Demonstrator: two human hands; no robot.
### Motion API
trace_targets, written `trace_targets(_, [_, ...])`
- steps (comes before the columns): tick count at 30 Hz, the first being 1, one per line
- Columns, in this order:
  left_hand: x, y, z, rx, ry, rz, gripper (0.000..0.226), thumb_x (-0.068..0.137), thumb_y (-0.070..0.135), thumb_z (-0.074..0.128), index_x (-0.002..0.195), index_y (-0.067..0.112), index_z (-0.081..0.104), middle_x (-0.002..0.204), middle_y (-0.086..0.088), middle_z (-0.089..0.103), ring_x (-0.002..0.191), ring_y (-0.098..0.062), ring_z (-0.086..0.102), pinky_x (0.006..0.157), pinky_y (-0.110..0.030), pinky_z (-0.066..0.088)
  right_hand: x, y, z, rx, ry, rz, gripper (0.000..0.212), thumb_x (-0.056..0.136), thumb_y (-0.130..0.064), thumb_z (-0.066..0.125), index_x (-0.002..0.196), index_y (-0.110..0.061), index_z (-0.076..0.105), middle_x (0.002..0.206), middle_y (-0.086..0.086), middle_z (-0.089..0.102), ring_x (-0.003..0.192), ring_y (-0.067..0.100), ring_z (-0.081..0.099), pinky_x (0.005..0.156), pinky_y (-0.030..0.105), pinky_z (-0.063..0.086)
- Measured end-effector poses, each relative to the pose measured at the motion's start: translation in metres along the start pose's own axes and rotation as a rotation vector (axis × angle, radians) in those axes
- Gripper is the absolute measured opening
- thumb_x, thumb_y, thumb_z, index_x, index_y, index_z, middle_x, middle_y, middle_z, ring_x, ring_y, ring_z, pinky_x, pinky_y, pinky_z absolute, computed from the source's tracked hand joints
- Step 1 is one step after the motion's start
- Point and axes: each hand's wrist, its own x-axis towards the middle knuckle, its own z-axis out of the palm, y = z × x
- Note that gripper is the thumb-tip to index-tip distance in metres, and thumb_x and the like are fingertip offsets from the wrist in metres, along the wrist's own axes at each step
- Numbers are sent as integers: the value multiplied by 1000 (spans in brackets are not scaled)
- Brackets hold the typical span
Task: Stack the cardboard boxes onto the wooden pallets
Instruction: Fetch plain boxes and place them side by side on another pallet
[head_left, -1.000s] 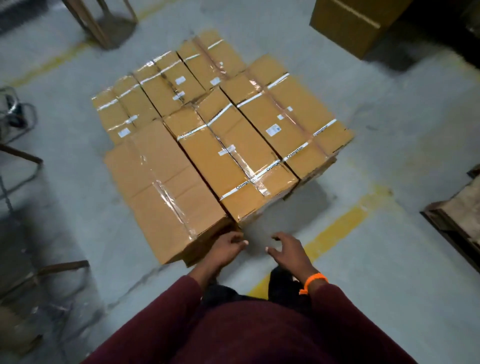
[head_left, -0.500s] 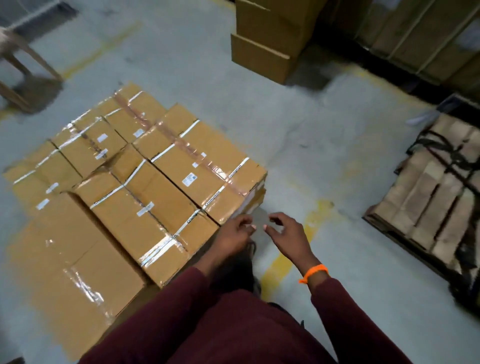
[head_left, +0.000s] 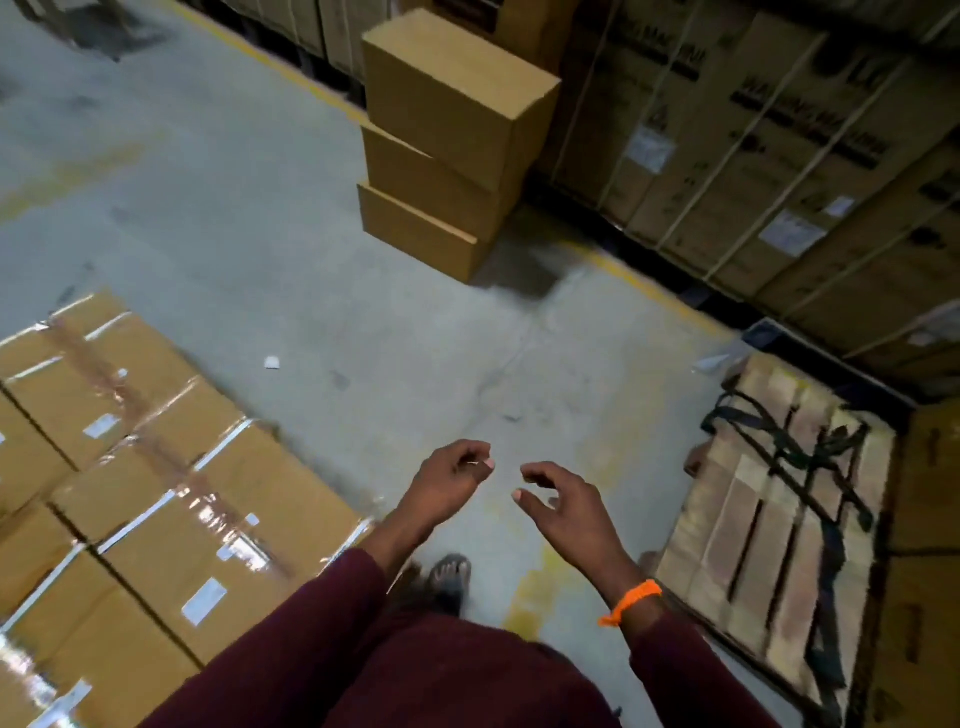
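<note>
**Both hands empty, boxes at your left**

Your left hand (head_left: 447, 486) and right hand (head_left: 566, 506) hang over the grey concrete floor (head_left: 311, 291), fingers (head_left: 540, 470) loosely curled, holding nothing. The taped brown cardboard boxes (head_left: 171, 499) lie just left of them. The slatted wooden pallet (head_left: 769, 525), draped with black straps (head_left: 779, 441), lies to the right.

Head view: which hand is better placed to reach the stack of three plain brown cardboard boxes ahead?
Left, marginally: the left hand, empty, lines up with the stack of three plain brown cardboard boxes; the right hand, also empty, sits nearer the slatted wooden pallet. Lifting probably needs both.
</note>
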Motion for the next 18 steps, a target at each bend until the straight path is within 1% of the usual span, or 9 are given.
trace_targets(3, [56,46,1,27,-38,13,26,94,29,69,119,23,71,116,7,71,110,-10,65,98,-26,47,59,-5,-38,30,74,19,29,91,-28,76,119,-22,70,118,-9,70,112,6,63,95,29,52])
trace_targets(5, [91,73,0,27,-48,20,28,94,29,68,122,22,71,117,8,71,111,-9,64,101,-27,48,94,-4,-56,84,105,51,27,91,-28,75,118,-24,70,118,-12,69,112,4,62,93,29,52])
trace_targets(8, [156,111,-1,15,-69,23,32,95,31,68,125,22,69,120,8,71,114,-8,64,104,-28,48,158,3,-78,144,76,70,26,91,-28,76,116,-29,69,116,-16,69,112,-3,61,94,26,51])
trace_targets(10, [207,133,-1,4,-51,18,32,95,31,68,126,23,69,120,8,71,113,-8,64,104,-28,48,211,11,-93,145,51,76,26,90,-28,77,115,-29,70,115,-18,70,109,-8,61,94,23,52])
trace_targets(12, [257,158,-1,-3,-21,16,31,95,30,67,125,23,70,119,8,71,112,-8,64,102,-28,48,271,16,-112,127,51,66,27,89,-26,77,116,-26,71,114,-16,70,109,-5,62,93,24,52])
trace_targets(15, [322,205,-4,-40,24,-14,31,96,31,67,125,22,69,121,7,70,112,-8,64,98,-26,48,368,1,-150,90,4,23,29,89,-26,77,118,-23,71,114,-13,70,109,3,63,92,25,52])
trace_targets(17, [357,243,-10,-68,46,-28,31,96,33,67,125,24,69,122,8,69,114,-8,63,99,-27,48,426,-16,-178,99,-5,-1,28,90,-28,76,117,-24,71,112,-14,70,107,1,63,90,22,51])
trace_targets(18, [374,260,-15,-78,63,-21,31,96,34,67,126,25,69,122,9,69,114,-7,63,100,-28,49,455,-26,-188,109,-12,-16,27,90,-28,76,116,-24,71,112,-14,71,106,0,63,89,18,49])
